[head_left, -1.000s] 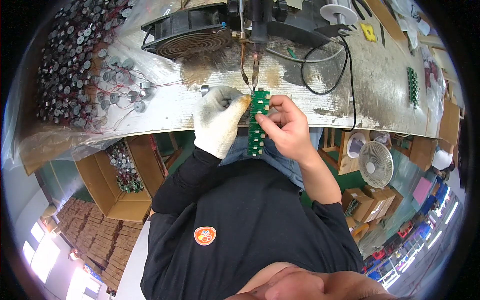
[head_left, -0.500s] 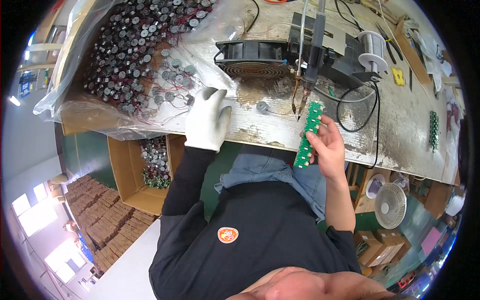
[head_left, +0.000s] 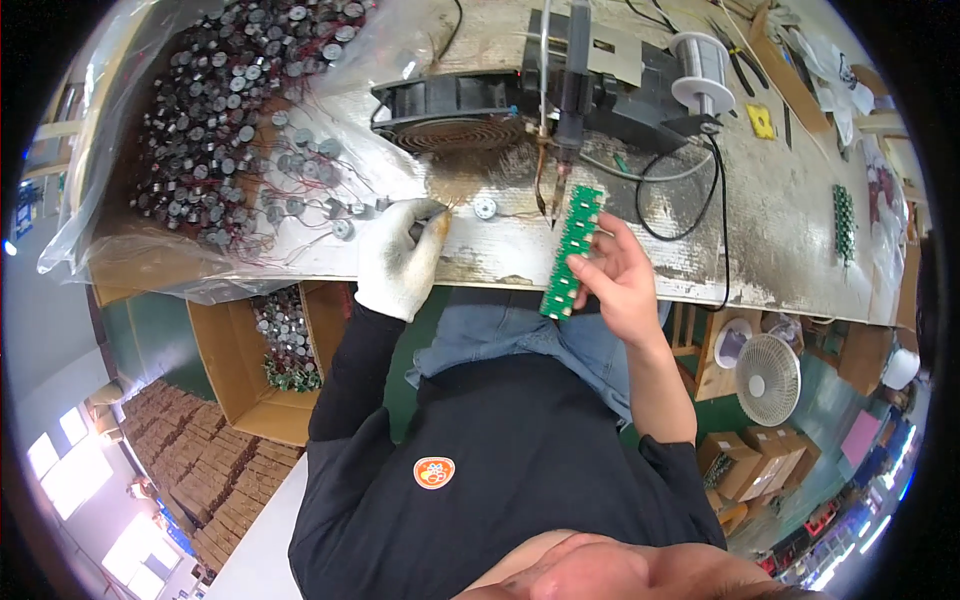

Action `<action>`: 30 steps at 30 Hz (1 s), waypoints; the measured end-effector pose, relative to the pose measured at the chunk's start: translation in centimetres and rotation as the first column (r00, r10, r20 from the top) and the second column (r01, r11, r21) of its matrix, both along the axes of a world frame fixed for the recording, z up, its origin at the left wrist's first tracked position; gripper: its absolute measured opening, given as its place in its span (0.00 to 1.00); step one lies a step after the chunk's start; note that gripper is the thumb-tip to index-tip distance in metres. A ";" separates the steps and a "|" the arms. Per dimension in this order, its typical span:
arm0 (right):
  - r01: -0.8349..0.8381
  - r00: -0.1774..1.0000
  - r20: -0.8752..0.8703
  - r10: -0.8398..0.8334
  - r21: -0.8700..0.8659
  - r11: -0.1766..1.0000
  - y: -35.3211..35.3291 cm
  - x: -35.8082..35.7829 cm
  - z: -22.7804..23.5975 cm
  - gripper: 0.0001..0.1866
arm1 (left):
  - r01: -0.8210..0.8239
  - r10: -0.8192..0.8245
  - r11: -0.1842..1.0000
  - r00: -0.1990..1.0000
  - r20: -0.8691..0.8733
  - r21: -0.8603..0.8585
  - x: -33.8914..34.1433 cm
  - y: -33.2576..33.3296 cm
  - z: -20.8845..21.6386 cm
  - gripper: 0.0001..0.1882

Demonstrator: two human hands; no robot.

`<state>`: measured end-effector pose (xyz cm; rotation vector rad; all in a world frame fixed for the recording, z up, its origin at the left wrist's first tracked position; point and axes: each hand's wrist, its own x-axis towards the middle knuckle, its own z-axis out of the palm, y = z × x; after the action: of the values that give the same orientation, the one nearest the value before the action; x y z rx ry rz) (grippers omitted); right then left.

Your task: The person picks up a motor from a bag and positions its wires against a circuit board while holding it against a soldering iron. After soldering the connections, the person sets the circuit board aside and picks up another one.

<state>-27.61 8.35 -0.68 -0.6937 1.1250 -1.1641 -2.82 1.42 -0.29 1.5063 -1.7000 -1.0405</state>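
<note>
My right hand point(head_left: 622, 277), bare, grips a long green circuit board strip point(head_left: 574, 252) between thumb and fingers, tilted beneath the soldering iron tip point(head_left: 555, 212). On the left, my gloved left hand point(head_left: 400, 262) is closed, thumb and forefinger pinched on thin wires point(head_left: 451, 202) whose ends stick out. Just right of the glove lies a small round grey component point(head_left: 485, 208), its lead running toward the iron. Another such part point(head_left: 343, 229) sits by the glove's left side; whether the pinched wires belong to it I cannot tell.
A big heap of wired round parts point(head_left: 205, 130) fills a plastic-lined box at left. Behind my hands stand a black square fan point(head_left: 445, 112) and the soldering stand with a solder wire spool point(head_left: 700, 70). Another green board point(head_left: 843, 225) lies far right. A cardboard box point(head_left: 235, 370) stands below the table.
The view has shifted, moving the scene left. My left thumb and forefinger have closed on thin wires. A round part now lies beside the glove. My right hand still holds the board near the iron.
</note>
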 end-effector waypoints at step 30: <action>-0.066 0.997 -0.052 0.062 -0.081 0.995 0.5 1.1 0.6 0.28 | 0.176 0.256 0.812 0.750 -0.610 0.557 -6.7 1.8 0.4 0.09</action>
<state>-26.54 8.84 -0.08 -0.8207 1.0929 -1.1495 -9.54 3.18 0.14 1.2419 -0.8458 -1.9291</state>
